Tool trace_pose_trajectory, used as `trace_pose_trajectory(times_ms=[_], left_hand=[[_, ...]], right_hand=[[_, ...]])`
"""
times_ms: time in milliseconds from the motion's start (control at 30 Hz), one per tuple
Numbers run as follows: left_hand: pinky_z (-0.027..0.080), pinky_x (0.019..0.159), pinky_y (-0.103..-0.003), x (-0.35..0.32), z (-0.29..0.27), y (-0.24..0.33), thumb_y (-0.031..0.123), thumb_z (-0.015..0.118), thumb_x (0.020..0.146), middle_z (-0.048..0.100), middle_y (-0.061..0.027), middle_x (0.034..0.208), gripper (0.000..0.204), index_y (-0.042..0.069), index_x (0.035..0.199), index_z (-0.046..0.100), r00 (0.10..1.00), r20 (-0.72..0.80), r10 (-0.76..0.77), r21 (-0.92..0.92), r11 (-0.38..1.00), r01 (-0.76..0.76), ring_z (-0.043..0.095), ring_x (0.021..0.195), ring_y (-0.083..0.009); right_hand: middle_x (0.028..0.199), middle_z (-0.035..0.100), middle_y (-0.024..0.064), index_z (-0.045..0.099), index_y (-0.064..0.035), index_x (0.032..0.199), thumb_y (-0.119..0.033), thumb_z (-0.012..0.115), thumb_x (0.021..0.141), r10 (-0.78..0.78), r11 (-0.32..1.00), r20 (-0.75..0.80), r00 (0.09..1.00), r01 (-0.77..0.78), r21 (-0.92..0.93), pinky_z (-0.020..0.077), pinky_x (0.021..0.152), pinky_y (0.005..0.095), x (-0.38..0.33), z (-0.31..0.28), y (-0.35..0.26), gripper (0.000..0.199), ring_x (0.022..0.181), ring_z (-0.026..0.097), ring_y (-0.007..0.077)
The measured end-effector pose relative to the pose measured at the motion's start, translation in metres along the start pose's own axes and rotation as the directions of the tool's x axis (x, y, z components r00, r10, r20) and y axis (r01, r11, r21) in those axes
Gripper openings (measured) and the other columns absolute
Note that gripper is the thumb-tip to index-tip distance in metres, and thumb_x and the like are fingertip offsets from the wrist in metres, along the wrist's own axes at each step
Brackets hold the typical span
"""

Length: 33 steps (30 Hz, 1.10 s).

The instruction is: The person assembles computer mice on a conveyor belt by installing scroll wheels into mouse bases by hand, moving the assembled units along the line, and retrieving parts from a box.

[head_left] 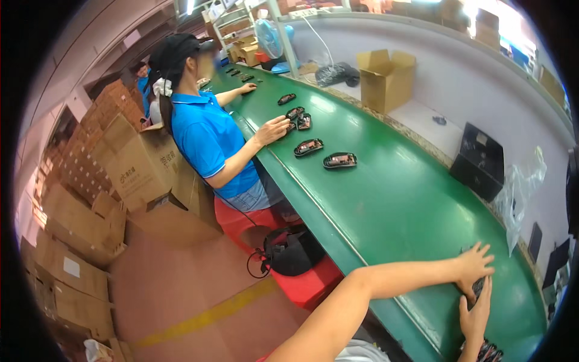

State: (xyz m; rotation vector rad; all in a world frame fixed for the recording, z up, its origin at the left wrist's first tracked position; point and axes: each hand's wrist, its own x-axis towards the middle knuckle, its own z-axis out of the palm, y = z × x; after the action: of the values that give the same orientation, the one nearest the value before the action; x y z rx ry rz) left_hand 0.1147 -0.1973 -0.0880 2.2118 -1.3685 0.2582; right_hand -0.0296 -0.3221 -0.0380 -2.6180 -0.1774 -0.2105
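My left hand (474, 265) lies on the green conveyor belt (392, 205) at the lower right, fingers spread, its forearm reaching in from the bottom middle. Just below it, my right hand (476, 315) comes up from the lower edge with its fingers stretched toward the left hand. A small black part (477, 288) shows between the two hands, touched by both and mostly hidden. More dark parts (490, 352) lie at the bottom edge by my right wrist.
A co-worker in a blue shirt (208, 139) sits on a red stool, one hand at a cluster of black mouse bases (297, 117). Two more bases (308, 146) (339, 160) lie on the belt. Beyond it are a cardboard box (386, 78) and black tray (479, 160). Cartons (90, 199) stack on the left.
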Motion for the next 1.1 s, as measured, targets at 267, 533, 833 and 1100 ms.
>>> trace_pose_trajectory(times_ms=[267, 533, 833, 1100], left_hand=[[0.042, 0.093, -0.052, -0.001, 0.015, -0.009, 0.056, 0.076, 0.066, 0.059, -0.0178, 0.115, 0.061, 0.006, 0.102, 0.071, 0.985, -0.174, 0.021, 0.076, 0.997, -0.008, 0.053, 0.112, -0.0374], [0.042, 0.093, -0.052, -0.01, 0.006, 0.012, 0.049, 0.077, 0.067, 0.059, -0.0165, 0.112, 0.06, 0.005, 0.106, 0.067, 0.976, -0.22, 0.001, 0.072, 0.997, 0.015, 0.053, 0.111, -0.036], [0.041, 0.094, -0.053, -0.037, -0.015, 0.0, 0.04, 0.074, 0.077, 0.058, -0.0134, 0.113, 0.041, 0.009, 0.103, 0.066, 0.975, -0.215, -0.052, 0.09, 0.993, 0.073, 0.053, 0.112, -0.0338], [0.041, 0.098, -0.055, -0.078, -0.05, -0.009, 0.036, 0.073, 0.08, 0.057, -0.0135, 0.117, 0.037, 0.01, 0.105, 0.064, 0.972, -0.228, -0.065, 0.143, 0.985, 0.099, 0.052, 0.116, -0.0349]], right_hand=[[0.155, 0.038, 0.0303, 0.029, 0.0062, 0.154, -0.005, 0.069, 0.084, -0.052, 0.998, 0.05, 0.997, 0.054, -0.03, 0.0342, 0.117, 0.0457, 0.003, -0.007, 0.009, 0.081, 0.141, 0.041, 0.0456], [0.157, 0.035, 0.0307, 0.029, 0.0054, 0.154, -0.005, 0.07, 0.082, -0.114, 0.988, 0.009, 0.993, 0.113, 0.102, 0.0334, 0.118, 0.0464, -0.001, -0.002, 0.007, 0.084, 0.144, 0.038, 0.046], [0.159, 0.035, 0.0253, 0.032, 0.0022, 0.155, -0.01, 0.069, 0.082, -0.118, 0.993, 0.077, 0.99, 0.116, 0.024, 0.0311, 0.12, 0.0455, -0.019, -0.009, -0.02, 0.083, 0.145, 0.037, 0.0423], [0.158, 0.034, 0.0254, 0.038, 0.0024, 0.15, -0.008, 0.071, 0.079, -0.235, 0.971, 0.143, 0.961, 0.226, 0.075, 0.0284, 0.12, 0.0528, -0.038, 0.006, -0.052, 0.079, 0.146, 0.032, 0.047]])
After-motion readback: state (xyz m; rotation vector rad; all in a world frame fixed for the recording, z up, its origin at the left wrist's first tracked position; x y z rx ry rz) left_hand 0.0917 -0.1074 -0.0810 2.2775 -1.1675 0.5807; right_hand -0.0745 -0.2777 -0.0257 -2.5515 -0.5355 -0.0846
